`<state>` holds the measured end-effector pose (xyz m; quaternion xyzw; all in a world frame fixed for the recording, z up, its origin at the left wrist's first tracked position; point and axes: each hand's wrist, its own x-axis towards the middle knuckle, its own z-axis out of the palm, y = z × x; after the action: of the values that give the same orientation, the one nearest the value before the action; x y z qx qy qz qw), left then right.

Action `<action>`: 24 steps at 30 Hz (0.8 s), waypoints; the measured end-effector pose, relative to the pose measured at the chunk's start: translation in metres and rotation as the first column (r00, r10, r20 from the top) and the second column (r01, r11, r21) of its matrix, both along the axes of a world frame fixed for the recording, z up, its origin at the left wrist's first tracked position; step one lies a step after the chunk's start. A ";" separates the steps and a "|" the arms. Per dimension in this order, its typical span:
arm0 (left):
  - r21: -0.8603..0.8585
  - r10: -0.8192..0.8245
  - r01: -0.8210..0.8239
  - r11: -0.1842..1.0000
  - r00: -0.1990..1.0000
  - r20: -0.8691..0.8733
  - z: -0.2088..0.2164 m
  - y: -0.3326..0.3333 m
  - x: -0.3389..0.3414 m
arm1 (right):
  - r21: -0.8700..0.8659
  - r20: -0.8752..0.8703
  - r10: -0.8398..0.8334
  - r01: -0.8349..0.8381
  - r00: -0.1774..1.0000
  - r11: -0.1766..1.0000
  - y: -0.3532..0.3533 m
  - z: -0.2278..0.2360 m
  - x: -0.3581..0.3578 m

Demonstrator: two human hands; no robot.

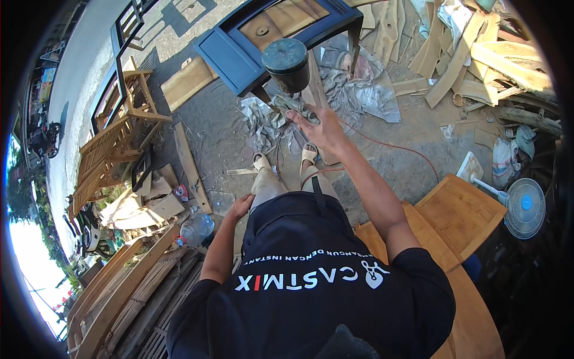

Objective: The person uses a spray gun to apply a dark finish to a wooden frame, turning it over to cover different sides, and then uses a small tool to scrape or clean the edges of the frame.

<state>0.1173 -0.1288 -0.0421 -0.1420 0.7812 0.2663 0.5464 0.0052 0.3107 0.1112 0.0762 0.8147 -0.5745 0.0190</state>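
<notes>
My right hand [323, 128] is wrapped round the handle of a spray gun [290, 106], with the thumb along its side. On top of the gun sits a dark, round paint cup [287, 63] with a lid. Just beyond it stands a piece of wooden furniture [230, 63], part dark blue and part bare brown wood; the cup covers some of its near edge. Low at my left side, my left hand [241, 206] rests against my trouser leg, fingers loosely extended and holding nothing.
A thin red hose [397, 146] crosses the ground at right. Crumpled plastic sheeting [365, 90] lies under the furniture. Scrap boards [466, 60] are heaped far right. Slatted wooden furniture [113, 140] stands at left, orange-brown panels [460, 218] and a fan [525, 206] at right.
</notes>
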 end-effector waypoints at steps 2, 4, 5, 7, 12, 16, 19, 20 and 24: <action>0.032 0.021 -0.020 0.999 0.999 -0.046 -0.003 0.001 -0.003 | 0.179 0.045 -0.041 0.032 0.998 0.983 -0.009 0.011 -0.009; 0.065 0.071 -0.065 0.996 0.994 -0.089 -0.013 -0.010 0.003 | 0.245 -0.005 -0.103 0.100 0.995 0.964 -0.016 0.017 -0.019; 0.086 0.103 -0.094 0.992 0.989 -0.108 -0.018 -0.016 0.005 | 0.221 -0.070 -0.147 0.159 0.987 0.962 -0.014 0.018 -0.026; 0.106 0.151 -0.140 0.984 0.982 -0.112 -0.026 -0.019 0.008 | 0.175 -0.113 -0.211 0.229 0.971 0.958 -0.005 0.021 -0.040; 0.123 0.207 -0.198 0.972 0.977 -0.061 -0.032 -0.036 0.002 | 0.321 -0.096 -0.380 0.390 0.920 0.863 0.057 0.009 -0.080; 0.119 0.267 -0.265 0.957 0.964 -0.001 -0.041 -0.058 -0.002 | 0.460 -0.027 -0.514 0.467 0.858 0.755 0.093 0.035 -0.110; 0.136 0.271 -0.272 0.953 0.962 0.025 -0.050 -0.074 -0.007 | 0.502 -0.031 -0.583 0.518 0.812 0.693 0.126 0.037 -0.133; 0.134 0.254 -0.256 0.957 0.967 0.036 -0.049 -0.076 -0.011 | 0.551 -0.062 -0.614 0.540 0.787 0.636 0.137 0.036 -0.137; 0.119 0.230 -0.235 0.965 0.972 0.054 -0.048 -0.092 -0.018 | 0.602 -0.142 -0.669 0.600 0.730 0.527 0.140 0.030 -0.142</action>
<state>0.0991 -0.2209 -0.0898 -0.2036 0.7300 0.3740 0.5345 -0.1369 0.4507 0.1415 0.3995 0.8674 -0.2406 -0.1737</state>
